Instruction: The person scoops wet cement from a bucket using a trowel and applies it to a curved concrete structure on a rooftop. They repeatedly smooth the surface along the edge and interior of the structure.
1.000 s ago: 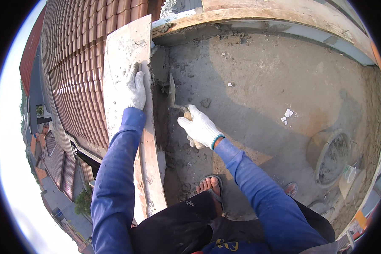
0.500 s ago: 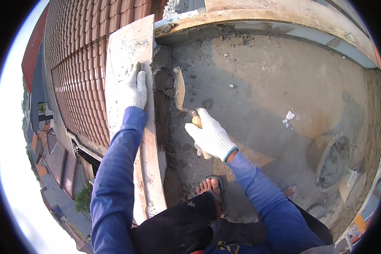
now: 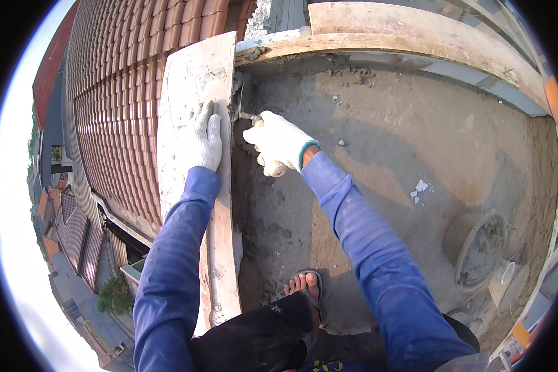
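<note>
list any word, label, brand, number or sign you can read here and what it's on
None can be read.
Yellow marks on the shirt front: cut off by the lower edge.
Pale mark on the dark trousers: too small to tell if it's lettering.

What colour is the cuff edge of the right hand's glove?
Teal. The cuff edge on the right hand shows best in the head view.

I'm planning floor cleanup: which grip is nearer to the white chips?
Right. In the picture, the right grip, around the trowel, is to the upper left of the white chips; the left grip is farther left, on the board.
</note>
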`<act>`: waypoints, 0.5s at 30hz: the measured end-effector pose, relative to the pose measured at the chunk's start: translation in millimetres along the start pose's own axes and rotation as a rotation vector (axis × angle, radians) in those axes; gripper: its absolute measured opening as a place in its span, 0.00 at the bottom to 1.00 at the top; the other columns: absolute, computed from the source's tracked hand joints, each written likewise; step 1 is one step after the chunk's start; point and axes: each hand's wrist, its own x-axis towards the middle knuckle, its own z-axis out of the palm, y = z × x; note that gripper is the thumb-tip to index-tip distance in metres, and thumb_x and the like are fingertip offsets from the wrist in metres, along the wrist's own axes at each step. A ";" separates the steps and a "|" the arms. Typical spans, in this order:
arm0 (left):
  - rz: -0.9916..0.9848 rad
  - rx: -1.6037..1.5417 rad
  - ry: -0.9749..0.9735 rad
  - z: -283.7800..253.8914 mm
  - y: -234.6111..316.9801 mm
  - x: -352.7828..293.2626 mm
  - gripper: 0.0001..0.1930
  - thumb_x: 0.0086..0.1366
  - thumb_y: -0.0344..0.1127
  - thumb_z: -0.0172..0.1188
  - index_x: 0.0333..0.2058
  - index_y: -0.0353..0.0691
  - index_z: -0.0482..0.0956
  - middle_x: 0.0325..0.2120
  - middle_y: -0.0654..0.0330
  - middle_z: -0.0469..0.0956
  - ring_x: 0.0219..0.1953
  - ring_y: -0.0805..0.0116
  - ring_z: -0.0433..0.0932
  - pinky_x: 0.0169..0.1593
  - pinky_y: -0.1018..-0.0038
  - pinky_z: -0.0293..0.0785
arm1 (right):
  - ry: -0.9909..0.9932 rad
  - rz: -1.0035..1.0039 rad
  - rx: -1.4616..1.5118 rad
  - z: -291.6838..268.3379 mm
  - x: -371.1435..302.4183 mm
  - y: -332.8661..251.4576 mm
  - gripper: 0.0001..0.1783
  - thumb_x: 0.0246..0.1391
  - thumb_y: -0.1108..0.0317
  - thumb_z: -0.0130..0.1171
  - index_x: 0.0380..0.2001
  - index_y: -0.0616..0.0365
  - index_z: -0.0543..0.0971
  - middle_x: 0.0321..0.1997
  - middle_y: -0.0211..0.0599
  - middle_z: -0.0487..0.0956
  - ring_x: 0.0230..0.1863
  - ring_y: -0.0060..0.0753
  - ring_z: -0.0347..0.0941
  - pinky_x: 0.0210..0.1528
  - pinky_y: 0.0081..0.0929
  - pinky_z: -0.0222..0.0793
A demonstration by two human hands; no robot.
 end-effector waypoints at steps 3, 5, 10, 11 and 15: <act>-0.012 -0.002 -0.007 -3.9 -1.1 0.7 0.21 0.79 0.37 0.60 0.65 0.33 0.84 0.61 0.43 0.86 0.66 0.47 0.83 0.73 0.58 0.72 | 0.026 -0.037 -0.169 4.4 -15.4 -25.3 0.15 0.70 0.62 0.65 0.48 0.55 0.69 0.32 0.39 0.73 0.27 0.37 0.76 0.23 0.47 0.73; -0.005 -0.016 -0.008 -3.0 6.0 3.3 0.22 0.79 0.38 0.60 0.65 0.34 0.84 0.61 0.43 0.85 0.66 0.48 0.82 0.74 0.57 0.71 | 0.024 -0.077 -0.286 -4.1 -10.6 -34.0 0.15 0.70 0.62 0.65 0.49 0.55 0.71 0.32 0.40 0.75 0.28 0.38 0.78 0.24 0.46 0.75; -0.036 -0.013 -0.032 -6.5 21.5 3.2 0.20 0.81 0.37 0.59 0.64 0.35 0.84 0.62 0.45 0.85 0.66 0.45 0.81 0.74 0.57 0.71 | 0.180 -0.236 -0.835 -4.6 -29.8 -32.5 0.24 0.69 0.53 0.63 0.57 0.58 0.73 0.40 0.50 0.86 0.33 0.47 0.86 0.41 0.45 0.82; -0.031 -0.004 -0.033 -6.2 24.3 3.4 0.20 0.81 0.37 0.59 0.65 0.35 0.84 0.61 0.45 0.85 0.66 0.45 0.81 0.73 0.57 0.71 | 0.185 -0.257 -0.853 -5.6 -39.5 -26.3 0.24 0.69 0.53 0.63 0.58 0.58 0.73 0.41 0.50 0.87 0.34 0.48 0.87 0.43 0.45 0.82; -0.032 0.064 -0.059 -17.0 8.5 1.3 0.21 0.80 0.40 0.59 0.65 0.36 0.84 0.62 0.44 0.85 0.68 0.46 0.80 0.75 0.56 0.69 | 0.115 -0.172 -0.764 1.1 -94.9 -5.0 0.26 0.67 0.52 0.62 0.59 0.58 0.73 0.45 0.53 0.86 0.42 0.52 0.87 0.45 0.48 0.82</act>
